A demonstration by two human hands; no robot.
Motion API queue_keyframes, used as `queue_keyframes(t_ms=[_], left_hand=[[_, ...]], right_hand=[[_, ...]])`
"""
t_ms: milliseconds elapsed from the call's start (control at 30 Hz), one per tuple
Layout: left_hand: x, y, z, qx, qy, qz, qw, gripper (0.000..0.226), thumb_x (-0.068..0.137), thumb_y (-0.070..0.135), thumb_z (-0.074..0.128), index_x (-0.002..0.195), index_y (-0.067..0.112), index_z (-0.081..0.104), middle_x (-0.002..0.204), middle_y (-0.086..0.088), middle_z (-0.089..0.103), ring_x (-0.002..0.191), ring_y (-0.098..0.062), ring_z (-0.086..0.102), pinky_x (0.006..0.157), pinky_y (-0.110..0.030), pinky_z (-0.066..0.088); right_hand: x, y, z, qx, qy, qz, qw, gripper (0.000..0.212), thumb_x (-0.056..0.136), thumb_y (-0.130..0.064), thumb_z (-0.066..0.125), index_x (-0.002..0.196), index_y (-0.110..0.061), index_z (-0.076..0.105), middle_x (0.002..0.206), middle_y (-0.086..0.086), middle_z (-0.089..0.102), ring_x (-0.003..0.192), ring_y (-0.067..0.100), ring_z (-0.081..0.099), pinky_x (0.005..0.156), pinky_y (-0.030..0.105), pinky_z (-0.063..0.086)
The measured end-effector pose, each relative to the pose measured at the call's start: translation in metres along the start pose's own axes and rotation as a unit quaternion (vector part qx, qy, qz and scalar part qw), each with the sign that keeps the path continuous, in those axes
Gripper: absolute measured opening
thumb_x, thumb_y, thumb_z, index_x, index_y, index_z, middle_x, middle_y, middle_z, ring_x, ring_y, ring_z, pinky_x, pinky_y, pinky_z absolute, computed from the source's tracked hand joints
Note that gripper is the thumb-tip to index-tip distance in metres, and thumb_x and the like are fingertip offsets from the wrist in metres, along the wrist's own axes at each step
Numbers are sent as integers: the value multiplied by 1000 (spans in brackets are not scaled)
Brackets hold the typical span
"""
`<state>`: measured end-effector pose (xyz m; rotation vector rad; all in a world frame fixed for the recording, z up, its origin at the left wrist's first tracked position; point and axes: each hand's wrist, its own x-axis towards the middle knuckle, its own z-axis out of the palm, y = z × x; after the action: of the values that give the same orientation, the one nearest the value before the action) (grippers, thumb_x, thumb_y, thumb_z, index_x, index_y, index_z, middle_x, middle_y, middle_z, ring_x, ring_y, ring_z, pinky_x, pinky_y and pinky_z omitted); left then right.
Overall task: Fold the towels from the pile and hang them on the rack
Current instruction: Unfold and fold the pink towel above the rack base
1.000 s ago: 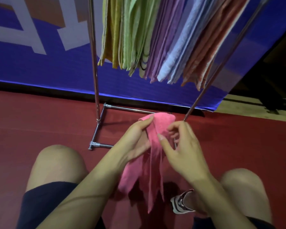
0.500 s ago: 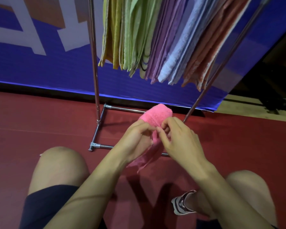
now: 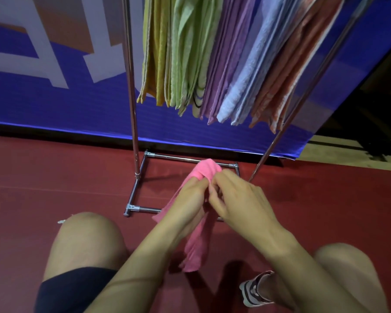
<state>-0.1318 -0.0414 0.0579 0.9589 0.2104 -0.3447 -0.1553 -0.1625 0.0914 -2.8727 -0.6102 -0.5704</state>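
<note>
You are mid-fold: your left hand [image 3: 191,196] and right hand [image 3: 237,197] both have their grip clamped on the pink towel [image 3: 198,240], held above the floor just near of the rack [image 3: 132,109]. Next, likely square its edges, then lift it to the rail.

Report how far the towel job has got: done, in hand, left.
Done: yellow, green, purple, light blue and orange towels already hang side by side on the rack. In hand: the pink towel is gripped by the left hand and the right hand, bunched over the fingers, its tail dangling. Left: finish folding it and hang it. No pile shows in view, so any remaining count is unknown.
</note>
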Motion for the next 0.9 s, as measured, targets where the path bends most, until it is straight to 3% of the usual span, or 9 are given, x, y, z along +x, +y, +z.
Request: queue_keyframes(t_ms=[100,200,333,433,567,667,767,833,900], left_hand=[[0,5,1,-35,20,8,999,36,107,0,32,127,2,63,128,-20,66,105,-20,66,93,-25,56],[2,6,-3,-50,9,-7,999,40,106,6,36,142,-7,51,140,-28,58,119,-32,58,112,-43,44],[4,7,-9,-15,-16,-15,1000,33,105,8,39,129,-2,59,110,-18,75,92,-20,71,79,-29,62],[1,9,-9,30,-70,-24,997,20,105,5,39,101,7,59,62,1,68,52,-5,63,50,-16,50],[-6,12,-8,23,-72,-34,997,5,91,3,55,87,6,55,71,-7,59,61,-10,60,59,-23,50],[-8,12,-6,68,-31,-43,996,32,91,-11,48,71,13,40,59,-4,43,54,-13,46,56,-27,38],[-14,13,-3,84,-36,-45,995,32,93,-11,45,71,12,44,60,-5,47,57,-16,47,57,-27,40],[-14,13,2,80,-35,-26,996,22,101,-1,43,102,5,64,86,-8,77,83,-26,68,78,-28,56],[-16,16,8,72,-40,-20,996,40,110,17,37,149,10,42,144,0,57,132,-16,56,114,-27,40]], right_hand=[[-8,0,15,-9,-57,2,998,16,96,-38,57,92,-24,50,93,-3,57,83,24,66,54,35,36],[-16,1,21,-31,-72,13,997,22,96,-47,49,95,-26,48,92,-5,54,85,23,66,58,37,42],[-15,3,22,-59,-76,30,995,33,97,-59,41,97,-27,49,94,-6,58,88,22,68,61,38,46],[-11,5,21,-90,-59,23,994,34,97,-58,42,94,-26,54,90,-5,61,82,22,70,57,35,43],[-7,3,24,-132,-53,22,989,24,91,-47,53,87,-25,63,80,-4,64,69,21,71,53,33,46],[-5,4,23,-153,-68,22,986,20,77,-42,71,80,-24,63,72,-3,65,62,22,70,49,32,46],[-2,2,23,-170,-75,25,982,24,71,-41,78,76,-23,63,63,-2,66,54,22,69,44,29,42],[-1,1,24,-181,-74,28,980,24,71,-42,77,76,-22,64,60,-1,66,52,23,68,43,28,39],[-2,0,24,-183,-74,31,980,25,71,-42,77,73,-21,62,56,0,64,48,25,67,43,28,31]])
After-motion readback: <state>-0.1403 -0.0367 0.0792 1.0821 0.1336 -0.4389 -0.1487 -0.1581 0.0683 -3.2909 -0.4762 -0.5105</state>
